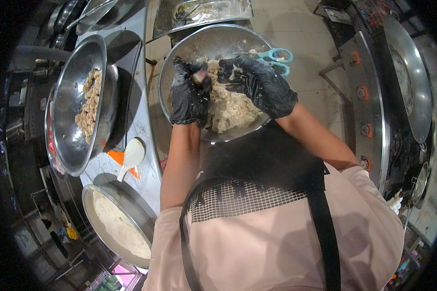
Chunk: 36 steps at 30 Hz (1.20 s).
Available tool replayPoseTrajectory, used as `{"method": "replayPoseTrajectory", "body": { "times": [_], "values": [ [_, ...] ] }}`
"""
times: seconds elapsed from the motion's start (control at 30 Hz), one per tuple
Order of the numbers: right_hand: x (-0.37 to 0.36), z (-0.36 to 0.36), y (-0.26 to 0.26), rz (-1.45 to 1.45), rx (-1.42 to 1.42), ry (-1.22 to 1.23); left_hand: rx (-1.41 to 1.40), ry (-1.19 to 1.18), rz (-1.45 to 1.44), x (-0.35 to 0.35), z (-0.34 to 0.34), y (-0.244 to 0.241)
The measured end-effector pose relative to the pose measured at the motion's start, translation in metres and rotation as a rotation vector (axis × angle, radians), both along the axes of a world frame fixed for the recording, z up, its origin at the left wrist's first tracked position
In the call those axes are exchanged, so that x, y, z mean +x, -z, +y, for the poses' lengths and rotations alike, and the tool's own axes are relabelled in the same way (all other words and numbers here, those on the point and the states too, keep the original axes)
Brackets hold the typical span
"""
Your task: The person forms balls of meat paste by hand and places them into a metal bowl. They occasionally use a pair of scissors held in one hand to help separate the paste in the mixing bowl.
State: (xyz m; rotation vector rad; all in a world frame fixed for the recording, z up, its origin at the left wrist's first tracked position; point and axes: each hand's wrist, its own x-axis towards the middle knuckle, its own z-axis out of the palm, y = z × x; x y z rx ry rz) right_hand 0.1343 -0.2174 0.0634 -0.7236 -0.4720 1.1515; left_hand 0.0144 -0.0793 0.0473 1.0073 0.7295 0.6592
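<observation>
Before me is a wide metal bowl [167,72] holding a pale, wet, lumpy mixture [233,112]. Over its left side, my left hand [190,92], in a black glove, grips a small pinkish-white piece of food [200,75], blurred and partly hidden by the fingers. My right hand [256,85], also black-gloved, is over the bowl's right side with its fingers bent and apart. Pale batter smears its fingers, and I see nothing held in it. Scissors with light-blue handles [282,58] lie across the right rim, their blades partly behind the right hand.
On the metal table [145,109] at left stand a steel bowl [67,123] of pale food pieces [89,105], a white rice paddle [133,154] and a basin of pale powder [120,225]. A metal tray [204,14] is beyond my bowl. A large wok [409,80] sits on the right-hand stove.
</observation>
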Motion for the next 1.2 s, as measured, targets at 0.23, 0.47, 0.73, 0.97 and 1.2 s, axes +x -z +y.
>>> {"method": "replayPoseTrajectory", "body": {
  "times": [0.23,0.47,0.73,0.97,1.2],
  "values": [
    [-0.007,0.006,-0.002,0.345,-0.010,0.034,0.137,0.134,-0.116,0.014,-0.022,-0.031],
    [-0.015,-0.007,-0.018,0.165,-0.068,0.025,0.871,0.277,-0.037,0.023,-0.045,-0.029],
    [-0.008,-0.008,-0.018,0.523,0.099,-0.088,0.554,0.111,-0.064,0.022,-0.035,-0.035],
    [0.001,-0.011,-0.035,0.239,0.057,-0.002,-0.472,0.092,-0.383,0.002,0.015,-0.013],
    [0.013,-0.014,-0.021,0.038,0.078,-0.002,-0.217,0.079,-0.140,-0.011,0.011,-0.032]
  ]
}}
